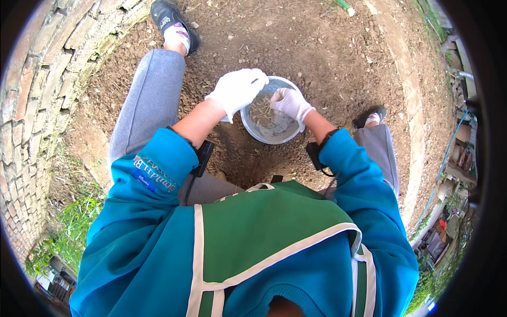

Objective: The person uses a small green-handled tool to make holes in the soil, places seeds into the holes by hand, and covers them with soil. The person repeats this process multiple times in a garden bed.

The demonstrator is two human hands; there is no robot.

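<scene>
A round basin [273, 140] stands on the soil between my legs, with thin pale pieces like dry stalks [262, 113] on its greyish bottom. My left hand [239, 90], in a white glove, hangs over the basin's upper left rim with its fingers bent together; whether it holds anything cannot be told. Inside the basin, my right hand [288, 104], in a thin whitish glove, has its fingertips down beside the stalks. Its fingers are bent, and what lies between them is hidden. A pale bluish edge of some object [225, 119] shows under my left wrist.
Bare soil with small clods [317, 51] surrounds the basin. A brick wall [43, 79] curves along the left side, with green plants [77, 222] at its foot. A green ribbed hose end [345, 7] lies at the top. Along the right edge are a blue line [445, 158] and mixed objects.
</scene>
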